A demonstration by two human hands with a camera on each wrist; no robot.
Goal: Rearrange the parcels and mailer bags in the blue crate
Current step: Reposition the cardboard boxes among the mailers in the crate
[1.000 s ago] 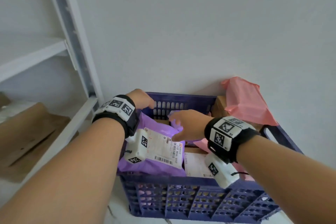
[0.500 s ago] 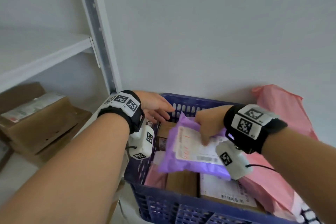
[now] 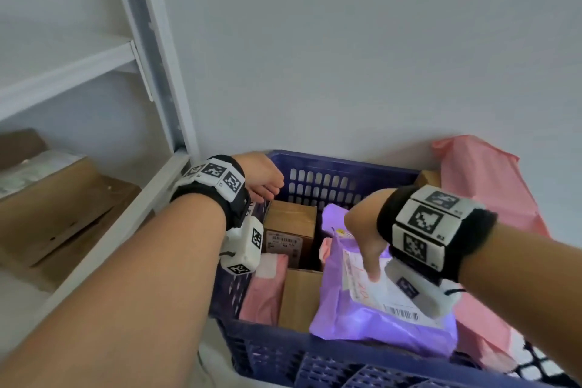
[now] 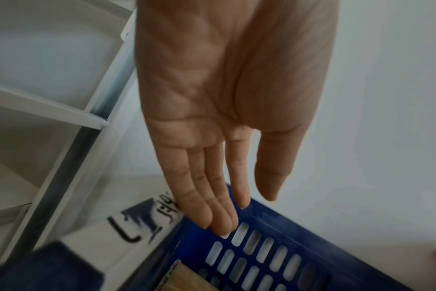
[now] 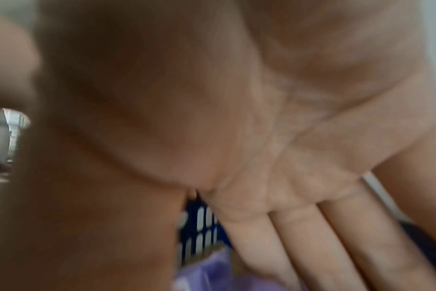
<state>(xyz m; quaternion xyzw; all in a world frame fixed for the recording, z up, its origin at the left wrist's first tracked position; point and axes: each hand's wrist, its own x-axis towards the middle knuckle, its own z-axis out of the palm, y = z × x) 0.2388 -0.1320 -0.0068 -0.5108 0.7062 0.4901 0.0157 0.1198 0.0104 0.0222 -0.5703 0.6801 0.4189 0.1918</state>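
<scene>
Against the wall, beside a white rack:
Crate point(image 3: 330, 167): blue, slotted walls, standing against the wall; holds parcels and mailer bags.
Rack point(image 3: 151, 50): white metal upright and shelf, left of the crate; brown cartons point(image 3: 59, 214) lie on its lower level.
Tall pink bag point(image 3: 482, 179): leans upright at the crate's far right corner, rising above the rim.
Purple bag point(image 3: 371, 315): lies tilted in the crate's right half, label up, its near end resting on the near rim.
Low pink bag point(image 3: 267, 293): lies at the near left of the crate, beside a flat brown box point(image 3: 299, 299).
Small box point(image 3: 289, 227): brown, labelled, stands at the far left of the crate, near the far wall.
Right hand point(image 3: 365, 230): fingers straight, pointing down; thumb laid on the purple bag's label. Fingertips hidden behind the bag; a grip cannot be confirmed.
Left hand point(image 4: 227, 110): fingers straight and together, holding nothing, poised over the crate's far left corner.
</scene>
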